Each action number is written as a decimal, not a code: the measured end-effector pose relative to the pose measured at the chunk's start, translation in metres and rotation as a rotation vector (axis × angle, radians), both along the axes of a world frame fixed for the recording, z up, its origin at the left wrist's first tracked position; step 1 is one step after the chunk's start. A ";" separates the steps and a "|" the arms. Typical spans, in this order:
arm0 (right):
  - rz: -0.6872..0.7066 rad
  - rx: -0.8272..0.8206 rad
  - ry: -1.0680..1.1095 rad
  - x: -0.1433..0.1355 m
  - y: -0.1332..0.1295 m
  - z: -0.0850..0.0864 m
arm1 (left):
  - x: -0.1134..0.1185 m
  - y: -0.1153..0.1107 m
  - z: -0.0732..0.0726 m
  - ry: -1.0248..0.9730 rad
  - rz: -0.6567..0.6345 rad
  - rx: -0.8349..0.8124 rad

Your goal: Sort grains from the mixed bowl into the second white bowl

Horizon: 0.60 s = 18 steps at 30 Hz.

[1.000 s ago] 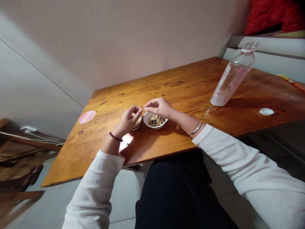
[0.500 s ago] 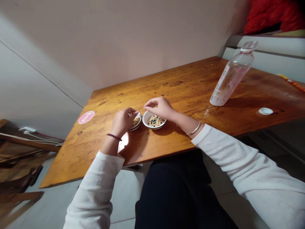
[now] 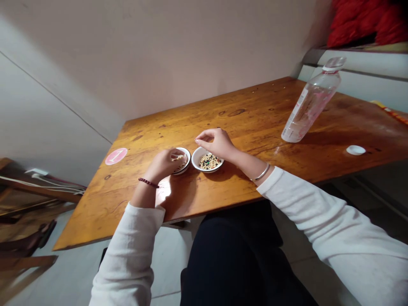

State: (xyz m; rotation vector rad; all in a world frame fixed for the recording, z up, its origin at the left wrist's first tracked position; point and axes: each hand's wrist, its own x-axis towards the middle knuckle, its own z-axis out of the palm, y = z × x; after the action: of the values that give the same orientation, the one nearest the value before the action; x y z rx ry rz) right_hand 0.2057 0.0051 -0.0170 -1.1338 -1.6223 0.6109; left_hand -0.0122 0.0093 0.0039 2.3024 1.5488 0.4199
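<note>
My left hand (image 3: 163,163), a dark bead bracelet at its wrist, reaches into the left white bowl (image 3: 188,156). Its fingers and thumb curl down among pale grains or beans (image 3: 179,160), which the hand partly hides. Whatever is between those fingertips cannot be made out. My right hand (image 3: 217,142), with a silver bangle, hovers above the far side of the right white bowl (image 3: 199,165). Thumb and fingers there are brought together in a pinch, and anything held is too small to see. Mixed beans (image 3: 208,161), pale, dark and a few green, lie in the right bowl.
Both bowls stand side by side near the front edge of the wooden table (image 3: 153,127). A clear plastic bottle (image 3: 310,106) stands at the right, with a white cap (image 3: 355,150) nearby. A pink round sticker (image 3: 116,156) marked 1 is at the left.
My left hand has lowered slightly and shifted left, its fingers now deeper in the left bowl. My right hand stays nearly in place, pinched over the right bowl.
</note>
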 end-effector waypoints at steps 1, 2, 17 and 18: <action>-0.002 0.001 0.002 0.000 0.000 0.000 | -0.001 0.000 0.001 -0.023 0.033 -0.001; -0.003 0.002 0.005 0.000 0.000 0.001 | -0.002 0.000 0.002 -0.038 0.052 -0.004; 0.000 0.026 0.010 0.000 0.003 -0.003 | -0.017 0.005 0.007 0.254 -0.078 0.024; -0.003 0.027 0.006 0.000 0.003 -0.002 | -0.016 0.005 0.007 0.273 -0.078 0.025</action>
State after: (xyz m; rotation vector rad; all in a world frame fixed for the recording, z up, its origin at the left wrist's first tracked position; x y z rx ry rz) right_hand 0.2055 0.0081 -0.0195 -1.1140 -1.6190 0.5883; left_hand -0.0285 0.0142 0.0106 2.5146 1.5731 0.1088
